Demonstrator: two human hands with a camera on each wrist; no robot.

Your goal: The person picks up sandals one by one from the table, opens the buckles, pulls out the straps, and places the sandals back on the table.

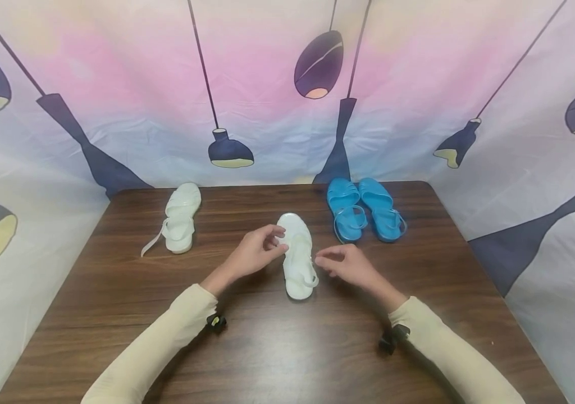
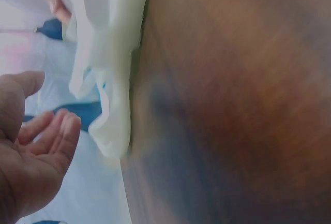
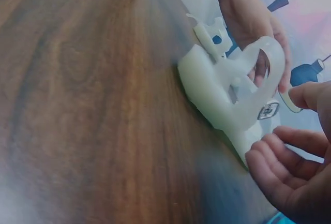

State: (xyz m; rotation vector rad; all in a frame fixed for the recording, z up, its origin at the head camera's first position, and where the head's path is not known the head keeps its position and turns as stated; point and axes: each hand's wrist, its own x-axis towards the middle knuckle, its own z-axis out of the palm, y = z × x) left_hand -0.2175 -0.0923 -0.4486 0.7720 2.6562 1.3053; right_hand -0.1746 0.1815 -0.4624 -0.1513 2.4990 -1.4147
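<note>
Four sandals lie on the worktop [image 1: 90,303]: two white and two blue. One white sandal [image 1: 297,261] is between the hands, sole down, its toe end pointing away from the person and its heel end nearer. A strap rises in a loop at that heel end, on the side facing the right hand [image 1: 350,265], and one buckle [image 3: 268,109] shows near that hand's fingertips.

The second white sandal [image 1: 181,216] is beyond the left hand [image 1: 262,244] and further left, with one loose strap [image 1: 152,244] trailing outward. The two blue sandals, one on the left [image 1: 344,196] and one on the right [image 1: 377,196], are side by side beyond the right hand.

Both hands reach inward from opposite sides of the central sandal. Each has its thumb apart from gently bent fingers, clamped on nothing. The left is just beside the forward half, the right just beside the strap; whether the right fingertips touch the sandal cannot be told. Two pale sleeves [image 1: 156,342] end at the wrists.
</note>
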